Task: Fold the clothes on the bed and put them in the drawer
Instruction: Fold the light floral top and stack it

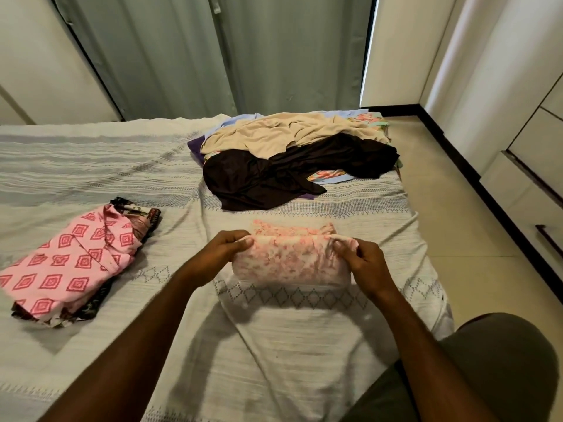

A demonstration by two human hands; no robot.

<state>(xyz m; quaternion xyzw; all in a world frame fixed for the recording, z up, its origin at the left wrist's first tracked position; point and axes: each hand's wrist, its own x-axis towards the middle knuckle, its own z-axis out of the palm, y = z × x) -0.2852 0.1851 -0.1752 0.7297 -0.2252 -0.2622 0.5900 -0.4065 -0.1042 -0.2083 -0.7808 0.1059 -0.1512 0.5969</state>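
Both hands point(300, 257) pinch the pink floral garment point(289, 263) between them

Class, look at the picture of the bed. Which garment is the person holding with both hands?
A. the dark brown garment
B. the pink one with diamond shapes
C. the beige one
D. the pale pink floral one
D: the left hand and right hand each pinch an end of the pale pink floral garment, while the other garments lie untouched elsewhere on the bed.
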